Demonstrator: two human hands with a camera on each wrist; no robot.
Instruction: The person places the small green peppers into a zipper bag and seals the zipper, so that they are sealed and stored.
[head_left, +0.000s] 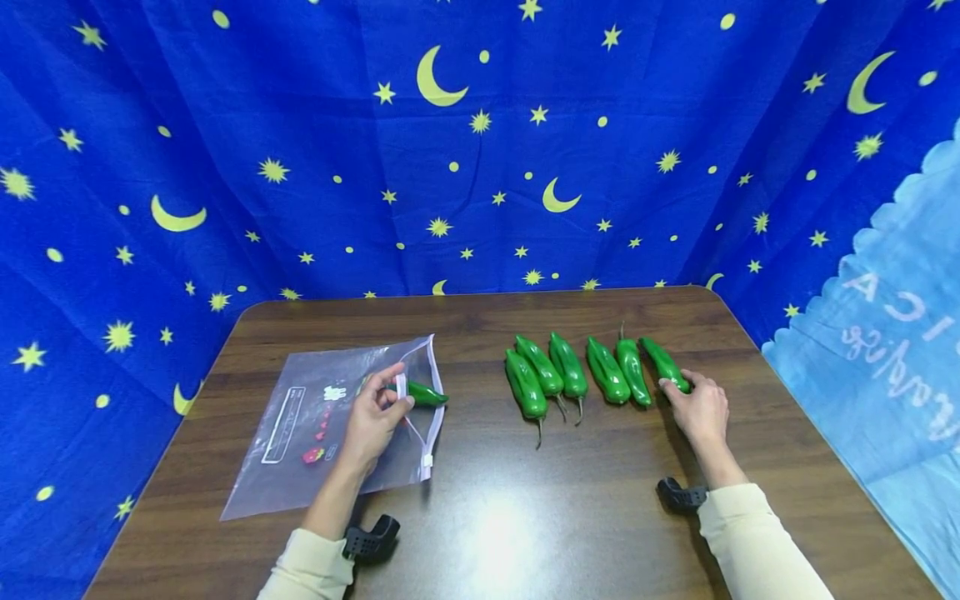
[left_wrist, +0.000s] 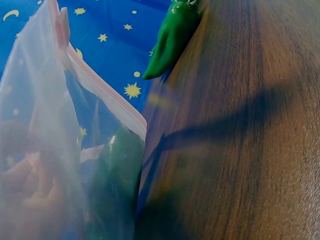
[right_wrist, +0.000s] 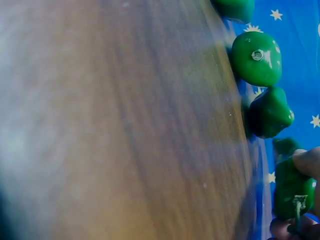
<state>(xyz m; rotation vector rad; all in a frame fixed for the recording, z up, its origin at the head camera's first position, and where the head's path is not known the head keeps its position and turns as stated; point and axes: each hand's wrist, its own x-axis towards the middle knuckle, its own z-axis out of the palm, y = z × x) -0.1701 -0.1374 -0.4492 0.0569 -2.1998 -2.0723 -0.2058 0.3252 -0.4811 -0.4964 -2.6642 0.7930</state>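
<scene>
On the left of the head view lies a translucent zip bag [head_left: 300,417], a green pepper [head_left: 425,394] at its mouth. My left hand [head_left: 375,417] pinches the upper edge of that mouth and lifts it off the lower edge. The left wrist view shows the same pepper [left_wrist: 120,170] dimly through the plastic. At the right end of a row of green peppers, my right hand [head_left: 701,408] grips the last pepper [head_left: 662,362] between thumb and fingers. In the right wrist view this pepper [right_wrist: 290,185] shows its stem among the fingertips.
Left of the gripped pepper lie several others: a pair with one curved pepper [head_left: 632,367], and a group of three with long stems, including one [head_left: 525,385] nearest the bag. All rest on a brown wooden table [head_left: 570,483]. A blue star-patterned curtain [head_left: 495,150] hangs behind.
</scene>
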